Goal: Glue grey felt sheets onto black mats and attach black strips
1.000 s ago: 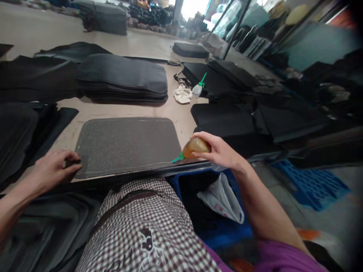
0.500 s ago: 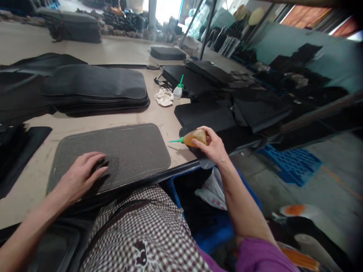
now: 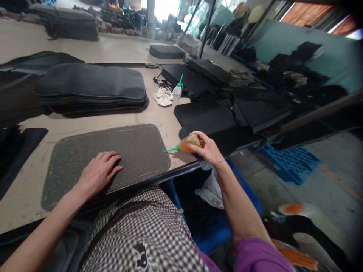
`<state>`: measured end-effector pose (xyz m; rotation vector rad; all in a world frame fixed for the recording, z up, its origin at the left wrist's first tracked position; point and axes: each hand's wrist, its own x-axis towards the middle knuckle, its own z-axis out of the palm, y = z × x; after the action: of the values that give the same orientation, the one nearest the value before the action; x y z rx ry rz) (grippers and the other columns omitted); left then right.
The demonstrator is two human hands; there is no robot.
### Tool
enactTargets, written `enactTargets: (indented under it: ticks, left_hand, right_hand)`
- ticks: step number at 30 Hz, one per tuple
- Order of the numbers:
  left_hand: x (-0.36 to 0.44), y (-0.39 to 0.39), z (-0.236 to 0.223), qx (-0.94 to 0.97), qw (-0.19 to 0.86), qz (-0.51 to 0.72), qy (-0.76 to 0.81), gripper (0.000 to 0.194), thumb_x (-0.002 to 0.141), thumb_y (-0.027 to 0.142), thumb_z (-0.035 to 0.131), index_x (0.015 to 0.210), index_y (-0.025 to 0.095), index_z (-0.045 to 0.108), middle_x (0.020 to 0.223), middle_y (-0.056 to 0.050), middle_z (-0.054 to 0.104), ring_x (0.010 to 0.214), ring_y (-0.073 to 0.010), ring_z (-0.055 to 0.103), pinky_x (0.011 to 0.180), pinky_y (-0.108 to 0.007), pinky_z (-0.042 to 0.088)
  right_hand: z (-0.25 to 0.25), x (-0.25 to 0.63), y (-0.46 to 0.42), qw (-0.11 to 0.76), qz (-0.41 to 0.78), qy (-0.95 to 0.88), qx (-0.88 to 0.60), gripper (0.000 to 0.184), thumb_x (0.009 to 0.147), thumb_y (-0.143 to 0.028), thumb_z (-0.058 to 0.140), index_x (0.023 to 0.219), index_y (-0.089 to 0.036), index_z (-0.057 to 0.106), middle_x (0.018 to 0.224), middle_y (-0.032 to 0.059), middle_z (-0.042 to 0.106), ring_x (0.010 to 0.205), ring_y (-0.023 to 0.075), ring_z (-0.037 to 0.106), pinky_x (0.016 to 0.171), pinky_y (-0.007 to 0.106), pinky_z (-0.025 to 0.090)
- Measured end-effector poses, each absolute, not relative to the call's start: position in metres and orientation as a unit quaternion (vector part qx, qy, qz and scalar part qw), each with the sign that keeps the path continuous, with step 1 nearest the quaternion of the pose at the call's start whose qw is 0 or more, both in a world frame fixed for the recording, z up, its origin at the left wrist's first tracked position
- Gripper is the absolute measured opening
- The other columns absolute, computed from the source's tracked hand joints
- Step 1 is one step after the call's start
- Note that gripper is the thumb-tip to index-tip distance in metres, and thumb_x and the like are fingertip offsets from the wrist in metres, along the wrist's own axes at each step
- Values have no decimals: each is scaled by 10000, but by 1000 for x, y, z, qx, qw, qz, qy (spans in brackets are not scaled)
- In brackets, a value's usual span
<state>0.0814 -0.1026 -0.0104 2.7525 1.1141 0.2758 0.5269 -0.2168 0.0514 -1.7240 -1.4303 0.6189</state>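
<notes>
A dark grey speckled panel with rounded corners lies flat at the table's front edge. My left hand rests on its middle, fingers stretched out and holding nothing. In my right hand is a squeeze glue bottle of amber liquid, tilted on its side. Its thin green nozzle points left, with the tip at the panel's right edge; whether it touches cannot be made out.
Behind the panel sits a stack of black panels. A white bottle with a green nozzle stands beside a crumpled white cloth. Black sheets cover the table's right side. Below the edge is a blue bin holding a white bag.
My left hand has slid right across the panel and flattened onto it. My right hand has brought the glue bottle left and slightly nearer, its nozzle tip now at the panel's edge.
</notes>
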Motion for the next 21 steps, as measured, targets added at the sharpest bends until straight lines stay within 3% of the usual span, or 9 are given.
enactTargets:
  ticks: [3,6,11,15,19,21]
  left_hand:
    - [82,-101,-11,914,108,112,375,465,1014,561,483,1281,237,683,1354,-124,664,1231,-324,584,1065,-504,511]
    - [80,-104,-3,893,177,152,386,400,1018,509,511,1252,234,684,1316,-109,690,1228,-293,608,1085,-484,504]
    - [54,-107,14,826,265,239,437,282,1030,370,517,1230,235,664,1260,-72,714,1168,-211,666,1054,-387,527]
    - [-12,-93,16,817,130,225,515,276,1019,290,496,1217,217,674,1220,-98,734,1154,-247,668,1042,-437,510]
    - [-95,-77,14,795,-51,118,593,447,963,121,436,1350,217,640,1341,-140,710,1307,-323,586,1072,-532,425]
    - [-124,-70,13,789,-91,76,603,520,944,76,409,1392,233,622,1416,-136,678,1398,-352,512,1080,-572,387]
  right_hand:
    - [59,532,-219,405,301,-527,-684,535,772,-512,833,1195,-225,677,986,19,695,769,185,624,594,263,512]
    - [54,531,-203,509,345,-455,-645,558,726,-433,871,1198,-236,649,1024,20,690,767,178,633,509,223,484]
    - [25,516,-142,691,460,-269,-488,605,585,-120,861,1152,-186,660,1174,98,695,926,224,700,737,351,626]
    - [1,502,-87,755,502,-103,-409,462,633,-32,719,1080,-145,694,1217,159,678,1025,252,701,736,362,630]
    - [-9,494,-48,754,488,-105,-428,454,607,-4,742,1026,-176,701,1179,99,682,968,184,686,666,253,588]
    - [-8,493,-35,739,463,-167,-460,534,538,10,782,1025,-194,699,1140,73,688,944,187,683,703,278,588]
